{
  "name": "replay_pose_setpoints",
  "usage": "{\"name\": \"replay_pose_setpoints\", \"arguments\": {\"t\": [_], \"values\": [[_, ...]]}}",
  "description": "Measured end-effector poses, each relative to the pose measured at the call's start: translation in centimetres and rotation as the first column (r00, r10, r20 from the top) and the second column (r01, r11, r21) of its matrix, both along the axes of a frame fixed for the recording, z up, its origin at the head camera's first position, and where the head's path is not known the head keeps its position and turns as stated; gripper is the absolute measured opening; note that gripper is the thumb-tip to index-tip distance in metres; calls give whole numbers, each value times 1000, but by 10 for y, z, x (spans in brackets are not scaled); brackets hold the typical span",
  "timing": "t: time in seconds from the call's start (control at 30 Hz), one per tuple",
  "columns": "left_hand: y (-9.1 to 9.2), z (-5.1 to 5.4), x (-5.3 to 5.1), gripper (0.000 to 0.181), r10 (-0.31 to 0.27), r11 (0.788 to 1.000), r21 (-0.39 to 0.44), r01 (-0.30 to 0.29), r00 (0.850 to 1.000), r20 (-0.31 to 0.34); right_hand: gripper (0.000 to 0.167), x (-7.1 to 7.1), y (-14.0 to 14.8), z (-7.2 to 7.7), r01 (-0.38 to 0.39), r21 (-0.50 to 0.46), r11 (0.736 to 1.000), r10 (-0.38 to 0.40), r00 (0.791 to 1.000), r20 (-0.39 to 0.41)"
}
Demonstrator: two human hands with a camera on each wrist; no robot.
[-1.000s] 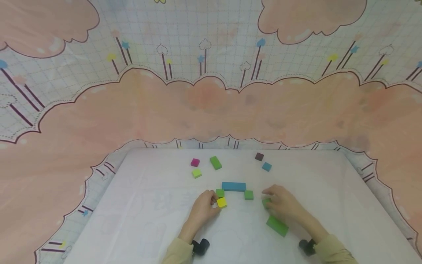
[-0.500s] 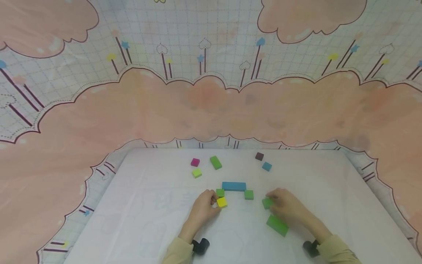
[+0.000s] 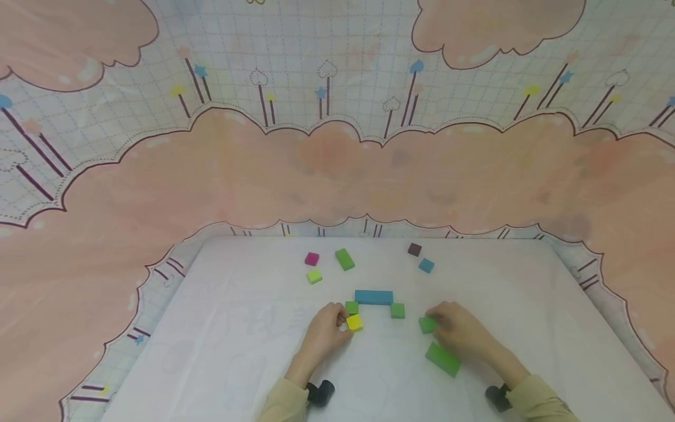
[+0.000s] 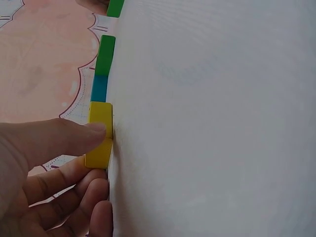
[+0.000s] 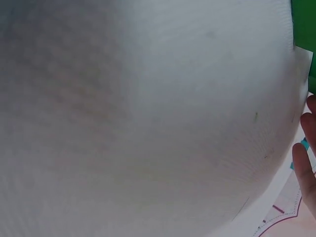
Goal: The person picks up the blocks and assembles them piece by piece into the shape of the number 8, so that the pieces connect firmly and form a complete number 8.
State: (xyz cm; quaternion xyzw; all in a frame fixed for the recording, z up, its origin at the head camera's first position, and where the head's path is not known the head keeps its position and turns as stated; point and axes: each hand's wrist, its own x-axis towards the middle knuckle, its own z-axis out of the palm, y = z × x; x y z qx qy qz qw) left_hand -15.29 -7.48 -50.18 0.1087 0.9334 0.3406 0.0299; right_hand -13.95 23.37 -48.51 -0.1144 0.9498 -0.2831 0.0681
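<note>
Head view shows that your left hand (image 3: 326, 331) pinches the yellow block (image 3: 355, 323) on the white table (image 3: 237, 357), and your right hand (image 3: 460, 331) grips a green block (image 3: 426, 325) right of the blue bar (image 3: 373, 298). Both blocks look light, stiff and probably smooth; hold them gently by opposite side faces.

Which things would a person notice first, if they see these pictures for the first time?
Probably the bright yellow block, pinched by the left hand near the middle of the white table. Then perhaps the long blue block just beyond it, with a small green block near each end, and the wide peach cloud pattern on the backdrop behind.
</note>
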Motion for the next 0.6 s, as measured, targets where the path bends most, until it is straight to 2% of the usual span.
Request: {"name": "replay_pose_setpoints", "arguments": {"t": [0.17, 0.6], "values": [[0, -1, -1, 25, 4, 1000, -1, -4, 1000, 6, 33, -1, 0, 0, -10, 1, 1000, 10, 1000, -18], [0, 0, 0, 25, 7, 1000, -4, -6, 1000, 19, 31, -1, -1, 0, 17, 5, 1000, -17, 1000, 6]]}}
